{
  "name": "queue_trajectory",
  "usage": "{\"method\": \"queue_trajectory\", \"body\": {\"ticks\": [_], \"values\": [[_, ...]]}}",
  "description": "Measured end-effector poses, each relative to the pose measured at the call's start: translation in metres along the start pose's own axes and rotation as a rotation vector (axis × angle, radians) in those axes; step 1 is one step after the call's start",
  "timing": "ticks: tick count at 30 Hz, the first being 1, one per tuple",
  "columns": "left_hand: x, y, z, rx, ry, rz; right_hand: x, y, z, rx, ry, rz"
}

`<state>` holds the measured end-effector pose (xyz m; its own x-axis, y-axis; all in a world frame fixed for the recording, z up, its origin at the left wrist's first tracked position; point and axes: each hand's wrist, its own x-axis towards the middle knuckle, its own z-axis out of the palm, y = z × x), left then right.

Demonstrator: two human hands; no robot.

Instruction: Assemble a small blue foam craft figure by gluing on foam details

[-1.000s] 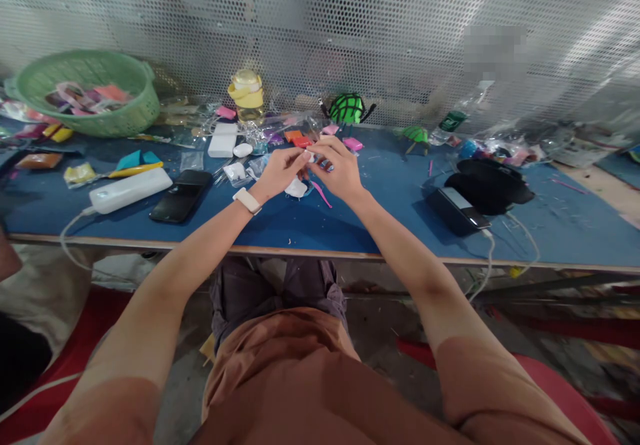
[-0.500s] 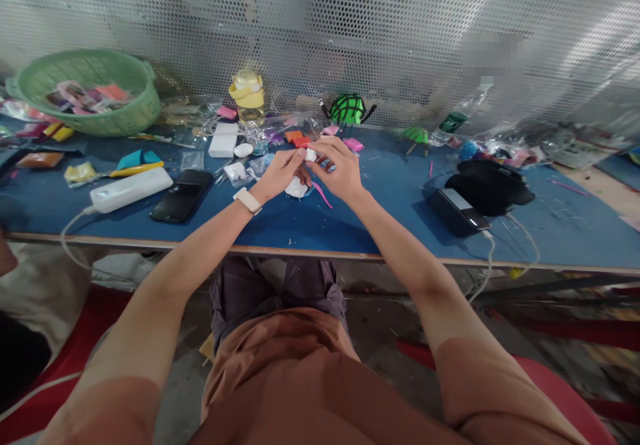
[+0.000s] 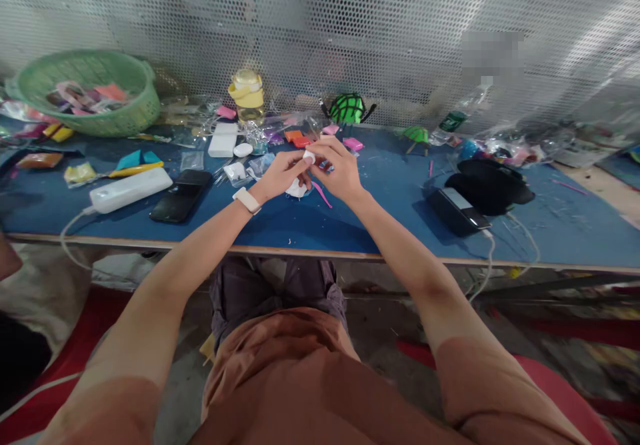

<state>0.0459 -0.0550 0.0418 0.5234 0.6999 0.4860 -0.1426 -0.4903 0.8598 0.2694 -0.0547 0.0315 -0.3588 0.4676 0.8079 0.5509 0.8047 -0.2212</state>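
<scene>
My left hand (image 3: 284,173) and my right hand (image 3: 337,167) meet over the blue table, fingertips pinched on a small lump of white modelling clay (image 3: 309,156). Below them lies a larger white piece (image 3: 296,189), partly hidden by the left fingers. A pink plastic modelling tool (image 3: 321,194) rests just under my right hand. Behind the fingers sit a red packet (image 3: 301,142), an orange packet (image 3: 294,136) and a pink packet (image 3: 353,144). Left of my left hand are a bag of white clay (image 3: 235,172) and a white oval piece (image 3: 243,150).
A green basket (image 3: 125,115) of packets stands far left. Nearer are a phone (image 3: 181,196) and a white power strip (image 3: 131,190). A yellow-banded jar (image 3: 247,96) and a green-and-black turtle-like model (image 3: 347,108) stand behind. At right are a black device (image 3: 457,212), a pouch (image 3: 493,186) and a bottle (image 3: 453,122).
The white lump has shifted slightly left and turned between my fingertips. Both hands stay almost in the same place, and the things on the table have not moved.
</scene>
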Motion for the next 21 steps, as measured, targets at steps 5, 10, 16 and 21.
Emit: {"method": "queue_trajectory", "body": {"ticks": [5,10,16,21], "values": [[0.0,0.0,0.001,-0.056,0.02,-0.002,0.0,0.0,0.0,0.006,-0.005,0.013],[0.001,-0.006,0.0,0.015,0.008,-0.017,0.0,-0.001,0.001,0.016,0.001,0.011],[0.0,-0.008,-0.001,0.084,-0.015,0.017,0.001,-0.001,0.0,0.049,0.031,-0.013],[-0.001,-0.011,-0.001,-0.057,-0.032,-0.03,0.002,-0.003,0.001,0.066,0.031,0.009]]}}
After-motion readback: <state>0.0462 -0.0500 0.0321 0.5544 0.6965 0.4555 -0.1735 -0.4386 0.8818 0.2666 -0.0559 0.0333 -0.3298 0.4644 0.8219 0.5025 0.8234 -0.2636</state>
